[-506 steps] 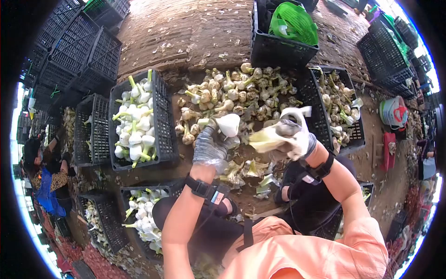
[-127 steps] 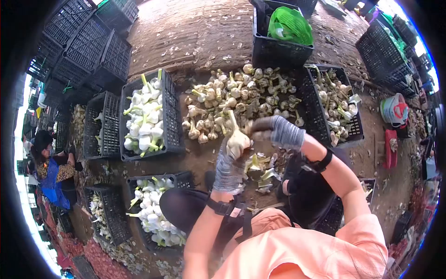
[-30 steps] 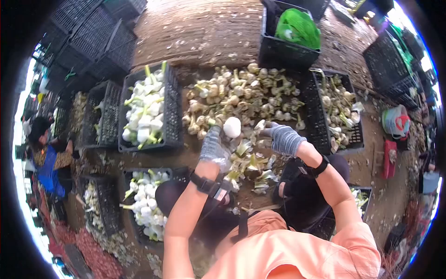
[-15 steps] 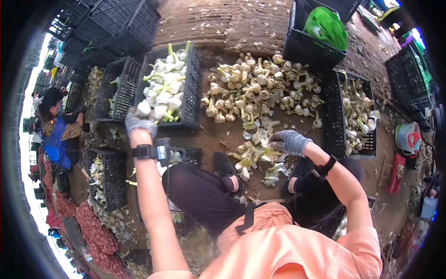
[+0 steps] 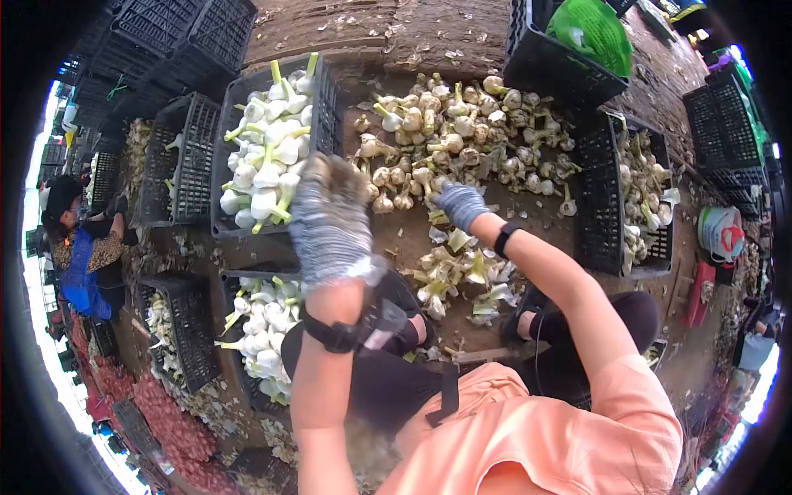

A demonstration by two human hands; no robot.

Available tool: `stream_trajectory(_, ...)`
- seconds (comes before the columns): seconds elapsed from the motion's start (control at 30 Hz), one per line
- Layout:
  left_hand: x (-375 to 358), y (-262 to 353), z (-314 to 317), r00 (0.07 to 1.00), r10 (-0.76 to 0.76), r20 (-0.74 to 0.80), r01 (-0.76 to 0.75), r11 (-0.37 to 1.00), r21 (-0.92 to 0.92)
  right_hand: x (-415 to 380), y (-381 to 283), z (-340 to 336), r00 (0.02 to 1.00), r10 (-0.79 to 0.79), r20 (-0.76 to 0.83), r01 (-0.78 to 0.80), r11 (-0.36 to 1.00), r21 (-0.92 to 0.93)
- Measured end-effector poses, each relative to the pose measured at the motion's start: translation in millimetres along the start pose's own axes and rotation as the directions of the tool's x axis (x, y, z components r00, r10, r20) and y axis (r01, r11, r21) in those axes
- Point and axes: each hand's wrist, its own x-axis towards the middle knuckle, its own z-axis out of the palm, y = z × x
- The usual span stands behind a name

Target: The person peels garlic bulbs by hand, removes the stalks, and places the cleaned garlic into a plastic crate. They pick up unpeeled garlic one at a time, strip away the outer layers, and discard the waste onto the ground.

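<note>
My left hand (image 5: 334, 223), in a grey knitted glove with soiled fingertips, is above the ground between the crate of white garlic and the loose pile. It is blurred by motion; its fingers look parted and no thing shows in them. My right hand (image 5: 459, 204), gloved too, is at the near edge of the pile of unpeeled garlic (image 5: 466, 128), fingers closed on a garlic bulb (image 5: 424, 176) by its stem end. Cleaned white garlic (image 5: 268, 161) with green stems fills the black crate (image 5: 328, 103) to the left. Peeled-off skins (image 5: 450, 276) lie between my feet.
Another crate of white garlic (image 5: 262, 330) stands by my left knee. On the right are a crate of untrimmed garlic (image 5: 639, 194), a white bucket (image 5: 720, 231) and a crate with a green net bag (image 5: 590, 37). A person (image 5: 87, 247) sits at far left.
My left hand has moved right from the white garlic crate, leaving the bulb it was at. My right hand has moved up and left from above the skins to the pile.
</note>
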Motion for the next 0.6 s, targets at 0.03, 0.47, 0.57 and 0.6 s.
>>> stream_trajectory(0.03, 2, -7, -6, 0.997, -0.074, 0.011, 0.074, 0.997, 0.016, 27, 4, 30, 0.998, 0.017, -0.063, -0.013, 0.998, 0.057)
stream_trajectory(0.47, 6, -52, -4, 0.997, 0.043, 0.063, -0.061, 0.947, 0.314, 36, 11, -43, 0.924, 0.258, -0.284, 0.089, 0.576, 0.813)
stream_trajectory(0.57, 10, -97, -20, 0.975, 0.039, 0.221, -0.161, 0.808, 0.567, -29, 3, -112, 0.937, 0.301, -0.179, 0.101, 0.258, 0.961)
stream_trajectory(0.6, -3, -84, -16, 0.93, -0.2, 0.308, -0.081, 0.707, 0.703, -53, -4, -135, 0.938, 0.319, -0.138, 0.085, 0.174, 0.981)
